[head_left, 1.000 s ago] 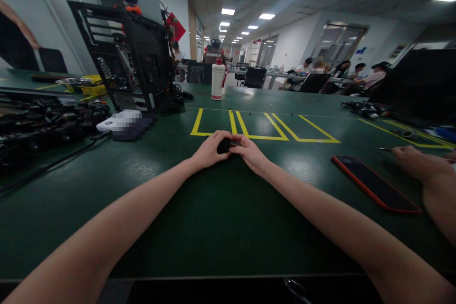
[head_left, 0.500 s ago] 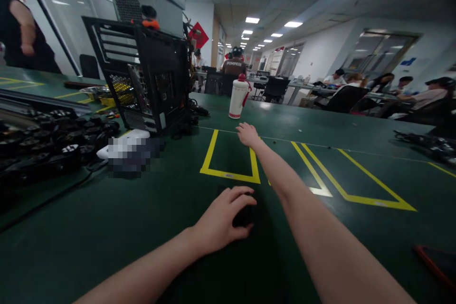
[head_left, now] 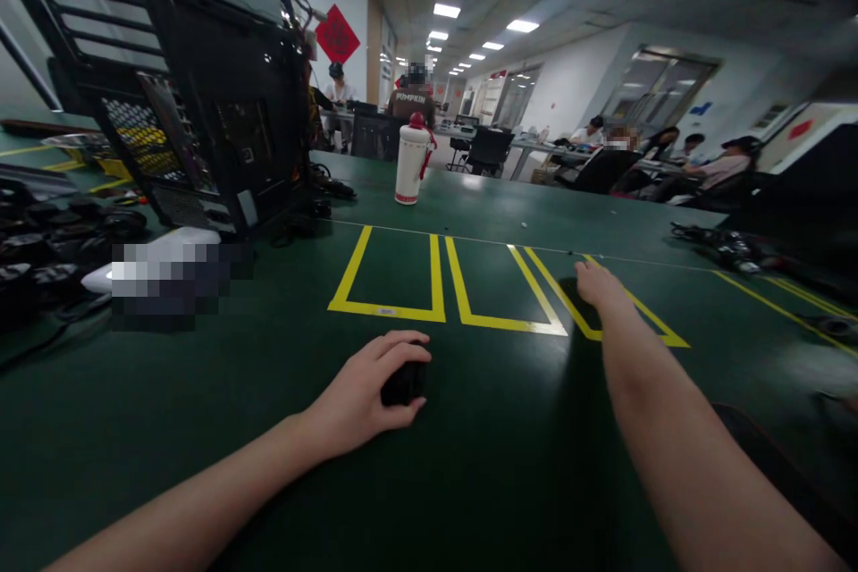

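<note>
My left hand (head_left: 365, 389) is closed around a small black object (head_left: 403, 384) low over the green tabletop, in front of the left yellow tape outline. Its fingers arch over the top and the thumb lies at the near side; they cover much of the object, so its kind is unclear. Stretched far forward, my right hand (head_left: 600, 288) hovers at the right-hand yellow tape outline (head_left: 670, 340). Its back and wrist face me, and the fingers are mostly hidden, so their grip cannot be read. A dark shadow lies beside it.
Beyond the tape outlines stands a white bottle (head_left: 410, 165) with a red cap. An open black computer case (head_left: 201, 107) is at the left, near a pile of black parts (head_left: 40, 237). More black parts (head_left: 717, 246) lie far right. Several people sit at desks behind.
My right hand has swept right, from behind the left tape outline to the right-hand one. My left hand still grips the black object. The view has turned to the right.
</note>
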Demonstrator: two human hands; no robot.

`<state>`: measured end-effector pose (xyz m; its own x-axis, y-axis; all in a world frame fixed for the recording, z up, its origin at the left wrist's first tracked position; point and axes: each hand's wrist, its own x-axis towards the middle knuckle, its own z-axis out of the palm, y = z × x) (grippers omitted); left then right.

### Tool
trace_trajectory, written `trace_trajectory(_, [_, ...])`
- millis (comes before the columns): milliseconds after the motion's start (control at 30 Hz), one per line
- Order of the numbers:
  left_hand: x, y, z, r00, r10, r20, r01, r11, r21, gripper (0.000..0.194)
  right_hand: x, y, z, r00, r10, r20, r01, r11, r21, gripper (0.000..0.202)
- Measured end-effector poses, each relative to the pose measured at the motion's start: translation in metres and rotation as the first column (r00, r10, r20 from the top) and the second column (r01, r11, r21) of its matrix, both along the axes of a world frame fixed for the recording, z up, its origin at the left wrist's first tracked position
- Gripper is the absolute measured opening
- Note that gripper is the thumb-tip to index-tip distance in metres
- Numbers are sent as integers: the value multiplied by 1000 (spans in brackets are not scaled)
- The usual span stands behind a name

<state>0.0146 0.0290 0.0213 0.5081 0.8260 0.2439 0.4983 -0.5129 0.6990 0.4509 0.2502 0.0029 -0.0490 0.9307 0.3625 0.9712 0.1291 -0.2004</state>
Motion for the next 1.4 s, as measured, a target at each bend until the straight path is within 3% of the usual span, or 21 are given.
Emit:
trace_trajectory(100, [3, 0, -7, 999, 52, 17, -52, 998, 33, 42, 47, -37, 7, 964, -264, 30, 266, 962, -61, 19])
trace_trajectory(167, [6, 0, -11, 996, 75, 41, -77, 995, 56, 42, 62, -49, 15, 925, -378, 41, 380, 922, -73, 21])
trace_trajectory(233, [7, 1, -13, 996, 77, 52, -80, 995, 59, 42, 57, -45, 24, 908, -418, 41, 420, 905, -73, 25])
trace_trajectory(300, [7, 1, -11, 996, 75, 44, -77, 996, 45, 42, 28, -30, 33, 927, -373, 28, 374, 924, -82, 23])
trace_trajectory(400, [6, 1, -6, 999, 49, 5, -49, 999, 24, 42, -58, -20, 40, 995, -87, -37, 83, 991, -100, 20])
trace_trajectory(467, [6, -1, -4, 999, 32, -14, -31, 999, 42, 42, -127, -39, 39, 987, 115, -110, -128, 984, -122, 19])
trace_trajectory(500, [6, -1, -4, 999, 31, -15, -30, 997, 68, 42, -160, -57, 37, 919, 305, -251, -346, 928, -140, 21])
trace_trajectory(533, [7, -2, -5, 999, 34, -9, -33, 994, 104, 41, -188, -79, 35, 801, 440, -406, -536, 829, -159, 24])
trace_trajectory(600, [8, -4, -7, 999, 42, 13, -44, 982, 182, 41, -230, -128, 29, 582, 502, -640, -746, 643, -173, 27])
trace_trajectory(667, [10, -8, -10, 999, 41, 35, -48, 970, 239, 42, -253, -171, 23, 494, 443, -748, -799, 570, -191, 29])
trace_trajectory(767, [10, -15, -13, 998, 36, 47, -48, 955, 294, 40, -265, -213, 16, 399, 223, -889, -735, 657, -165, 34])
trace_trajectory(900, [9, -28, -15, 997, 64, 37, -72, 935, 347, 41, -271, -240, 11, 316, -19, -949, -654, 720, -232, 33])
trace_trajectory(1033, [7, -42, -15, 997, 62, 41, -72, 922, 380, 42, -274, -256, 7, 244, 15, -970, -648, 747, -152, 29])
trace_trajectory(1200, [3, -47, -17, 997, 38, 72, -63, 922, 381, 54, -267, -263, 5, 190, 62, -980, -731, 676, -99, 38])
trace_trajectory(1400, [-1, -44, -21, 996, 32, 88, -60, 939, 338, 60, -271, -261, -4, 184, 155, -971, -665, 747, -7, 23])
